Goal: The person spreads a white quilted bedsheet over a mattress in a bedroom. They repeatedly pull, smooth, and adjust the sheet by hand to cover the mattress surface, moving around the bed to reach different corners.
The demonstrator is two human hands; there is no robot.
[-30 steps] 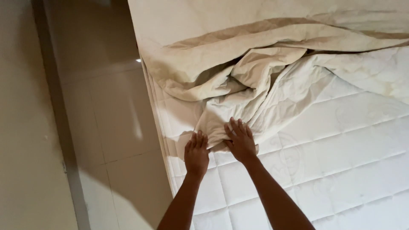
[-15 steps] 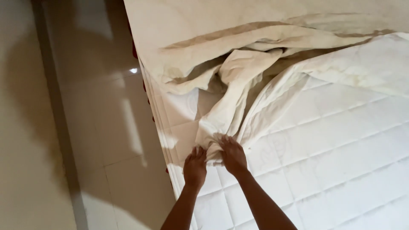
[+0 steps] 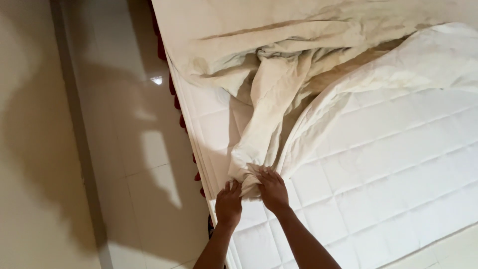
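Fingers of both hands are curled and pinched into one bunched end of a cream bedsheet (image 3: 271, 94), near the mattress edge. The left hand (image 3: 228, 203) is clamped on the left side of the bunch, the right hand (image 3: 273, 189) on top and to the right; the two sit nearly touching.

The sheet is seen gathered into a narrow rope-like strand running from the hands up toward the crumpled mass at the top of the bed. Compared with a second ago, the strand is drawn tighter and longer, and more cloth has been pulled off the quilted white mattress (image 3: 378, 164), so more bare quilting is exposed on the right. The hands have closed in on each other, and the view has shifted so that more of the floor is shown.

The glossy tiled floor (image 3: 129, 149) lies left of the bed, with a dark red fringe (image 3: 174, 94) visible along the bed's edge. The sheet is judged to be mid-pull, still mostly heaped at the far end.
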